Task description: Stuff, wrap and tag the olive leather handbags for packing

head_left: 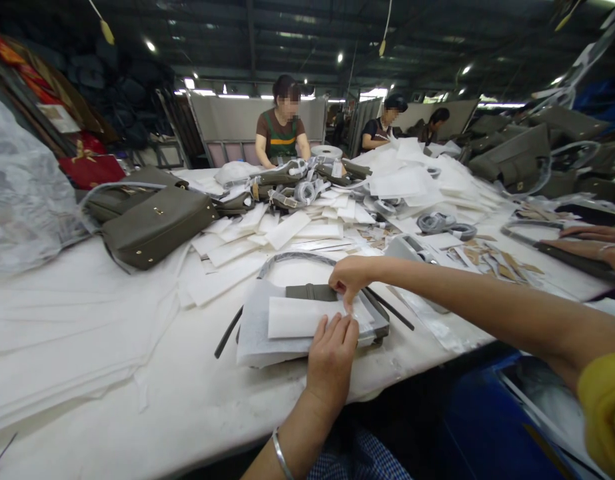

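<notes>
An olive-grey handbag lies flat on the table in front of me, its plastic-wrapped handle arching away from me. Thin white tissue paper covers much of the bag, and a white padding strip rests on top. My left hand lies on the strip's right part, fingers extended and pressing down. Just beyond those fingertips is my right hand, its fingers curled and pinched against the right end of the strip. Whatever sits between the right fingertips is hidden. Dark straps stick out at both sides.
Finished-looking olive bags stand at the left, near large white sheets. White padding pieces are heaped behind the handbag. A grey tape dispenser stands right of it. A co-worker's hands work at far right; other people sit across the table.
</notes>
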### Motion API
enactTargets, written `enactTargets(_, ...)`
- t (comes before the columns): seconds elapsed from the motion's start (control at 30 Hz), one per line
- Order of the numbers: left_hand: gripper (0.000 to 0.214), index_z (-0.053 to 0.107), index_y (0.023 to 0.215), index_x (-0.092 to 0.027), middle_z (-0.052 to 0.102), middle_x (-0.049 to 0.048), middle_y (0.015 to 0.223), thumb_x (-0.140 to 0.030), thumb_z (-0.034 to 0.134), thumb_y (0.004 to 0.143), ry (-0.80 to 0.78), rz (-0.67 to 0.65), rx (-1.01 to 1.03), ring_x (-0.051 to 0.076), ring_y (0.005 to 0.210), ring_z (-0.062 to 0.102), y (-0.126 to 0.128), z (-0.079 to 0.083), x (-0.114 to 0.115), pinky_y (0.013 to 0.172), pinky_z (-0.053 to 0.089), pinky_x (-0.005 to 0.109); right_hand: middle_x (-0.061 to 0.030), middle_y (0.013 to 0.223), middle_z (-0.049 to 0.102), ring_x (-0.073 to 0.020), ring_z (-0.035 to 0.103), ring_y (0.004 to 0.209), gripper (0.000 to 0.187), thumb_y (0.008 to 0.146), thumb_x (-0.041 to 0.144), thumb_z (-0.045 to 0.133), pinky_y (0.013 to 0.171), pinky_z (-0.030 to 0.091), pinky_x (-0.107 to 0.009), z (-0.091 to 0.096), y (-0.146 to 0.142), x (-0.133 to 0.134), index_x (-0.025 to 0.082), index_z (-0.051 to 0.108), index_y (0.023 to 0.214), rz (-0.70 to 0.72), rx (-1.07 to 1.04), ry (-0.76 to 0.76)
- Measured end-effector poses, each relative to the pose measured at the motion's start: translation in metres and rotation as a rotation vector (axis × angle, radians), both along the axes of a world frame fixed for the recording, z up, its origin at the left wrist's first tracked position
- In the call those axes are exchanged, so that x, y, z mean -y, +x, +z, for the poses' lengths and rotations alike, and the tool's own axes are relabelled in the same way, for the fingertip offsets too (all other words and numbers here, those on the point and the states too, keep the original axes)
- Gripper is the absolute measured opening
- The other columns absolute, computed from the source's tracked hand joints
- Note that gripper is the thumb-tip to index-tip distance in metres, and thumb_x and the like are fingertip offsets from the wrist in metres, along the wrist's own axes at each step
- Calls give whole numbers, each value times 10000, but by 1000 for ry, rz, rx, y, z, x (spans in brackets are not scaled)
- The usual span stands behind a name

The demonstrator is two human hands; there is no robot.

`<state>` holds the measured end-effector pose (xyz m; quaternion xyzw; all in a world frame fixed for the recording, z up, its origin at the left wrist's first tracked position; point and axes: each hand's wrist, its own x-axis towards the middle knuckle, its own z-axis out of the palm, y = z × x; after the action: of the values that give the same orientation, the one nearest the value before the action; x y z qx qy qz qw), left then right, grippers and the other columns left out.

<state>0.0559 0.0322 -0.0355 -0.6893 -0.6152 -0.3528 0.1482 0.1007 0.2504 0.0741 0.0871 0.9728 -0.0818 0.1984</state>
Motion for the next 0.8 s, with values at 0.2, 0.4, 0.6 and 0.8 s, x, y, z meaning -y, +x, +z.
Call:
enactTargets(0.2,296,607,1204,-186,700,87,1216,-101,521,935,-37,4,-40,221,1187,633,-2,1,1,1074,478,433,10,718,712,-131,589,614,332,666,463,816,571,362,-223,-15,8,-26,186,743,833,-212,-143,-80)
enactTargets(0.4,345,598,1224,-179,703,76,1216,-86,582,893,-20,4,-41,211,1191,630,-1,-2,1,1083,479,429,-80,1027,754,-213,689,914,365,894,402,564,808,478,-274,-20,37,-14,166,722,1123,-298,-337,-103)
enactTargets(0.6,347,588,1229,-192,694,66,1243,-85,574,899,-24,-4,-27,221,1208,622,-1,-1,1,1098,463,443,-149,1379,598,-323,569,1241,848,730,564,724,1040,418,-364,-39,59,12,140,517,1435,-280,-320,-203)
enactTargets(0.8,392,565,1246,-186,704,65,1217,-69,588,872,-30,-9,-21,232,1185,636,-1,6,3,1072,485,444,-44,1026,770,-242,708,941,651,749,465,737,856,509,-293,-42,34,-2,204,621,1334,-415,-331,-317)
